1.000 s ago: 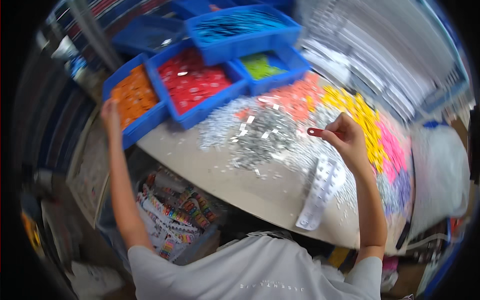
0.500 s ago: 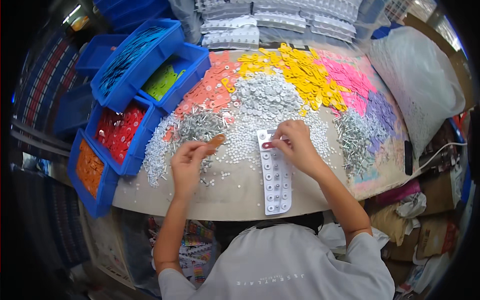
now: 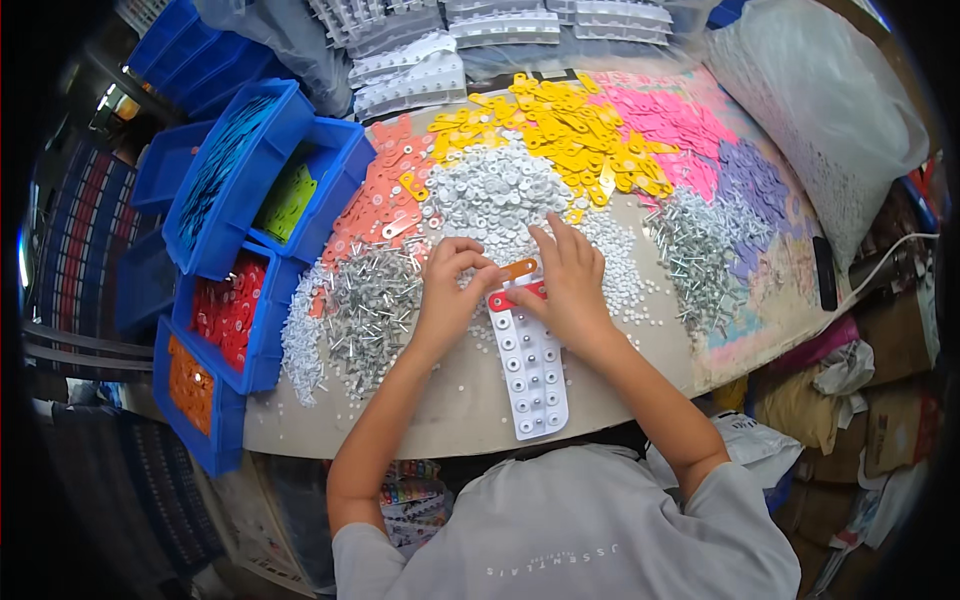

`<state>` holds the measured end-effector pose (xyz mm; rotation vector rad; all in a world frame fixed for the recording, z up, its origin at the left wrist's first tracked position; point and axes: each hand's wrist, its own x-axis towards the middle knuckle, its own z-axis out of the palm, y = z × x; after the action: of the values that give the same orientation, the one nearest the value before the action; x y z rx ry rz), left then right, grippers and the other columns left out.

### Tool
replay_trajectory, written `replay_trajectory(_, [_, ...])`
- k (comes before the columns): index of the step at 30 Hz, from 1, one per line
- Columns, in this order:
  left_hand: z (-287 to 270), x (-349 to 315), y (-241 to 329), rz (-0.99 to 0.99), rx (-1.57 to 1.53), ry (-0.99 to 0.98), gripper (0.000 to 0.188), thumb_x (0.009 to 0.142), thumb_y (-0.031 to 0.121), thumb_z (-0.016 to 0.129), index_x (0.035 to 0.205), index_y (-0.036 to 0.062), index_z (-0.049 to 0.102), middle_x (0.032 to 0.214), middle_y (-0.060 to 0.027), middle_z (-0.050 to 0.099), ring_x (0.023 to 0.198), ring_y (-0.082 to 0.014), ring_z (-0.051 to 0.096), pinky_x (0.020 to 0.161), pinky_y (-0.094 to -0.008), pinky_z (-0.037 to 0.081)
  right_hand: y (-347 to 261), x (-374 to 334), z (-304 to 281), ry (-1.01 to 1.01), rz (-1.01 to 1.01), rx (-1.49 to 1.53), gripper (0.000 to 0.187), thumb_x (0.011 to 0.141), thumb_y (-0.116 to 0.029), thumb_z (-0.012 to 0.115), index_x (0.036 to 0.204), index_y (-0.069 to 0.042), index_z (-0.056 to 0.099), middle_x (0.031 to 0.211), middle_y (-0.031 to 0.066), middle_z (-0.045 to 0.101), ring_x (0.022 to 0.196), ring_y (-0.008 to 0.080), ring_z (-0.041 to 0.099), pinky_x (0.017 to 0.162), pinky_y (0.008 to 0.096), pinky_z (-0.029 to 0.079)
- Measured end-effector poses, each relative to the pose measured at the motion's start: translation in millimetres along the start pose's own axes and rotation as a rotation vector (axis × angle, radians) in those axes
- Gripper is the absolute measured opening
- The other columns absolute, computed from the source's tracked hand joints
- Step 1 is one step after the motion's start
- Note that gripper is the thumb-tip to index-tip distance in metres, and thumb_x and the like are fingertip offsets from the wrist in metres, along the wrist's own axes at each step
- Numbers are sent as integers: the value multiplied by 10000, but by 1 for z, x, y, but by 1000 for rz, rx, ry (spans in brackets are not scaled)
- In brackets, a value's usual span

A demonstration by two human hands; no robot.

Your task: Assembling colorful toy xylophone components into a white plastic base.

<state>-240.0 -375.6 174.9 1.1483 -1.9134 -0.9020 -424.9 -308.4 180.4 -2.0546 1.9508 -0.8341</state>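
My left hand [image 3: 455,292] pinches one end of an orange plastic strip with rounded ends [image 3: 519,269]. That strip hangs over the far end of a long white plastic holder [image 3: 530,385], which bears two rows of round white pieces and metal pins between them. Across the holder's far end lies a red strip [image 3: 500,302]. My right hand [image 3: 575,292] is beside it, thumb on the red strip and the other fingers spread apart. Beyond both hands is a heap of round white plastic pieces [image 3: 490,195].
Metal pins [image 3: 370,310] are piled left, more pins [image 3: 690,260] right. Yellow strips [image 3: 580,130], pink strips [image 3: 665,125], purple strips [image 3: 750,200] and coral strips [image 3: 375,185] lie farther back. Blue bins [image 3: 225,425] line the left edge; a translucent sack [image 3: 820,130] stands right.
My left hand has brought the orange strip rightward to the holder's far end. The red strip now lies across the holder, and my right fingers have spread. The view has shifted.
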Motion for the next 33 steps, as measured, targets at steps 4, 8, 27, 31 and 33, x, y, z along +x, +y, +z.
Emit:
replay_trajectory(4, [13,7,0,46,112,-40,129,806,147,774,893,56,749,1088,-98,613,1104,-241,567,1010,-384,385,1,-1,2,13,30,11,917,802,-401,793,1508,-16,352,1583,179,299,1435,371,282,1143,520,214])
replay_trajectory(8, [23,1,-7,60,211,43,477,759,204,820,1189,84,653,1138,-85,613,1146,-292,538,1036,-424,337,0,-3,3,2,43,-10,925,801,-408,793,1512,-19,347,1581,179,304,1435,371,282,1145,516,214])
replay_trajectory(27, [-425,97,-135,-372,819,323,422,849,270,718,1186,31,634,1149,-249,688,1095,-363,661,926,-422,508,-39,22,-18,47,-163,24,573,777,-195,809,1295,-76,596,1529,170,398,1397,379,351,1118,515,253])
replay_trajectory(31, [-422,101,-154,-441,629,58,305,743,215,756,977,19,739,1018,-178,740,934,-262,699,819,-372,537,-80,68,-16,18,-404,88,463,820,-193,771,1243,-79,622,1395,127,526,1316,336,442,1085,475,311])
replay_trajectory(33, [-429,104,-165,-441,569,69,305,740,207,759,973,12,745,989,-158,745,892,-235,694,789,-365,539,-105,99,-7,1,-527,136,430,829,-187,760,1221,-75,624,1328,121,561,1267,330,477,1055,464,344])
